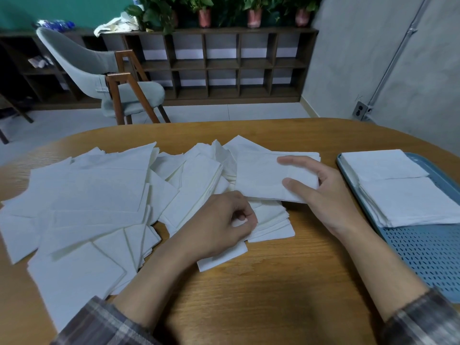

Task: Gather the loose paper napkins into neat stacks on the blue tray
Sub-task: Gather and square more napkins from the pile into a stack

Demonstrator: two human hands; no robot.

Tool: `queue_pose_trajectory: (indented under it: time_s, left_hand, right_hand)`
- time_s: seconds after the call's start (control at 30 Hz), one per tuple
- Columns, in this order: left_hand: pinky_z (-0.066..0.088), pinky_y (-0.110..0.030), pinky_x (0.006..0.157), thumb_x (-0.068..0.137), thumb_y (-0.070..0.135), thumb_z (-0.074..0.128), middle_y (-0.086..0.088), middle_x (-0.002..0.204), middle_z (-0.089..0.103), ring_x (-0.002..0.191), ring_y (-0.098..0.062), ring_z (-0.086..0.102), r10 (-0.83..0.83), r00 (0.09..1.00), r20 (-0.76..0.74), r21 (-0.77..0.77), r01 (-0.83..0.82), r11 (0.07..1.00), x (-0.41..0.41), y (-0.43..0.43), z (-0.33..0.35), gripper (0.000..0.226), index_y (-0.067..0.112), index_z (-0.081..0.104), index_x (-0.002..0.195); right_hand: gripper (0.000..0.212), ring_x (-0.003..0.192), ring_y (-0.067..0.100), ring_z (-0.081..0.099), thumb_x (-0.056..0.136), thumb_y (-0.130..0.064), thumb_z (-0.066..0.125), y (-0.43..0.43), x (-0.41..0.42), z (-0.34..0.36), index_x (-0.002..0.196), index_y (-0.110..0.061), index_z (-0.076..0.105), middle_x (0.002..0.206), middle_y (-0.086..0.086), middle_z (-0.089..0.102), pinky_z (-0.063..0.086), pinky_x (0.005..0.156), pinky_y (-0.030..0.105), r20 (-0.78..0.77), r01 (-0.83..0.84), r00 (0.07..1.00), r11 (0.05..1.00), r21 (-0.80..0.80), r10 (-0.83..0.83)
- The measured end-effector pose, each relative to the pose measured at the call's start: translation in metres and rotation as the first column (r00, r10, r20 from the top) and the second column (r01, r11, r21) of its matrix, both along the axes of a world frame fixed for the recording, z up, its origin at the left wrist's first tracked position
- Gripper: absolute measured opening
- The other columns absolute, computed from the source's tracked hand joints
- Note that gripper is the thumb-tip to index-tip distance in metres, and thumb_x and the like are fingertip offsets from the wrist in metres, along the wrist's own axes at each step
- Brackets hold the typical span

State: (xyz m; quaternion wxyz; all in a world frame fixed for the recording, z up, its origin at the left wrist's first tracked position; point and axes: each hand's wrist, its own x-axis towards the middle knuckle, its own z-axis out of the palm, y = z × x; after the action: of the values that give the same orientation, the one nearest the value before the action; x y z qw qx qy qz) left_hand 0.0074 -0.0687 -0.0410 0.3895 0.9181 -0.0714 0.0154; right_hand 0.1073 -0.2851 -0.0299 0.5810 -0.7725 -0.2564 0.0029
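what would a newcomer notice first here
The white sprawl of loose napkins covers the left and middle of the table. Just right of centre, the right hand grips a squared bundle, while the left hand pinches a napkin nearer the viewer. At the right edge, a blue tray carries two neat stacks.

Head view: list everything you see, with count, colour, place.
loose napkins: many, white, scattered over table's left and middle
napkin bundle: one, white, lifted above the pile
napkin stacks: two, white, far end of tray
tray: one, blue, table's right edge
table: one, brown wood, foreground
chair: one, grey, behind table at left
shelf: one, dark brown, back wall
potted plants: several, green, atop shelf
left hand: pinches a loose napkin
right hand: holds napkin bundle
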Motion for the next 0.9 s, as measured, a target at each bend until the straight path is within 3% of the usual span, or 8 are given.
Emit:
queue_pose_trajectory:
  time_s: [0.17, 0.27, 0.33, 0.47, 0.6, 0.73, 0.8, 0.9]
  left_hand:
    - [0.042, -0.012, 0.070, 0.089, 0.018, 0.068, 0.013, 0.091, 0.072, 0.082, -0.003, 0.062, 0.046, 0.997, 0.068, -0.080, -0.040, 0.996, -0.005, -0.003, 0.012, 0.011, 0.026, 0.069, 0.083]
    - [0.050, -0.018, 0.081, 0.093, 0.014, 0.062, 0.015, 0.098, 0.075, 0.099, -0.005, 0.068, 0.012, 0.998, 0.055, -0.228, 0.001, 0.974, -0.010, -0.005, 0.021, 0.015, 0.023, 0.066, 0.081]
    - [0.049, -0.021, 0.082, 0.097, 0.008, 0.059, 0.008, 0.091, 0.073, 0.102, -0.002, 0.069, -0.010, 0.999, 0.053, -0.335, 0.027, 0.942, -0.011, -0.003, 0.024, 0.016, 0.017, 0.065, 0.085]
    - [0.035, -0.019, 0.066, 0.097, 0.016, 0.052, -0.022, 0.079, 0.049, 0.070, -0.025, 0.043, 0.046, 0.990, 0.131, -0.419, 0.013, 0.908, -0.009, 0.000, 0.028, 0.013, 0.015, 0.063, 0.091]
    - [0.029, -0.018, 0.059, 0.099, 0.021, 0.051, -0.025, 0.075, 0.041, 0.074, -0.039, 0.033, 0.146, 0.975, 0.168, -0.495, -0.044, 0.868, -0.011, 0.000, 0.036, 0.016, 0.024, 0.061, 0.087]
    - [0.028, -0.016, 0.056, 0.102, 0.023, 0.052, -0.024, 0.075, 0.036, 0.065, -0.030, 0.030, 0.218, 0.954, 0.208, -0.555, -0.068, 0.829, -0.010, 0.000, 0.039, 0.018, 0.029, 0.061, 0.088]
    - [0.029, -0.019, 0.057, 0.104, 0.024, 0.053, -0.023, 0.073, 0.036, 0.066, -0.032, 0.031, 0.236, 0.945, 0.225, -0.564, -0.072, 0.823, -0.009, -0.001, 0.037, 0.015, 0.028, 0.062, 0.091]
    - [0.030, -0.015, 0.056, 0.105, 0.027, 0.057, -0.004, 0.063, 0.038, 0.058, -0.012, 0.033, 0.211, 0.948, 0.237, -0.549, -0.049, 0.835, -0.007, -0.003, 0.035, 0.008, 0.024, 0.063, 0.100]
  right_hand:
    - [0.038, 0.130, -0.011, 0.053, 0.098, -0.003, 0.068, 0.000, 0.000, 0.002, 0.122, -0.031, 0.074, 0.126, -0.028, 0.070, 0.034, 0.107, 0.008, 0.024, 0.035, 0.999, 0.999, 0.024, -0.036]
    - [0.039, 0.130, -0.012, 0.052, 0.098, -0.003, 0.066, 0.000, -0.001, 0.002, 0.121, -0.033, 0.074, 0.126, -0.029, 0.069, 0.033, 0.105, 0.002, 0.030, 0.052, 0.998, 0.998, 0.022, -0.053]
    - [0.039, 0.129, -0.013, 0.052, 0.098, -0.002, 0.065, 0.000, 0.000, 0.002, 0.120, -0.033, 0.074, 0.125, -0.029, 0.070, 0.033, 0.102, -0.001, 0.027, 0.051, 0.998, 0.998, 0.023, -0.052]
    - [0.037, 0.125, -0.016, 0.053, 0.099, -0.002, 0.063, 0.000, 0.000, 0.002, 0.118, -0.031, 0.075, 0.123, -0.029, 0.071, 0.034, 0.095, -0.003, 0.005, 0.045, 0.999, 0.998, 0.046, -0.045]
    - [0.024, 0.130, -0.002, 0.057, 0.102, -0.030, 0.058, 0.000, 0.000, 0.003, 0.119, -0.026, 0.075, 0.127, -0.017, 0.073, 0.038, 0.102, 0.008, -0.011, -0.070, 0.997, 0.993, 0.092, 0.072]
    - [0.050, 0.126, 0.010, 0.063, 0.086, -0.066, 0.068, 0.001, -0.010, 0.004, 0.121, -0.030, 0.073, 0.126, -0.014, 0.073, 0.048, 0.103, 0.025, 0.060, -0.172, 0.983, 0.985, -0.001, 0.171]
    - [0.044, 0.117, 0.014, 0.068, 0.083, -0.056, 0.082, 0.004, -0.016, 0.003, 0.117, -0.029, 0.076, 0.121, -0.014, 0.075, 0.055, 0.093, 0.027, 0.074, -0.186, 0.980, 0.982, -0.026, 0.187]
    - [0.024, 0.100, 0.010, 0.073, 0.081, -0.031, 0.085, 0.008, -0.020, 0.004, 0.104, -0.028, 0.081, 0.108, -0.013, 0.079, 0.058, 0.077, 0.024, 0.039, -0.127, 0.991, 0.989, 0.076, 0.124]
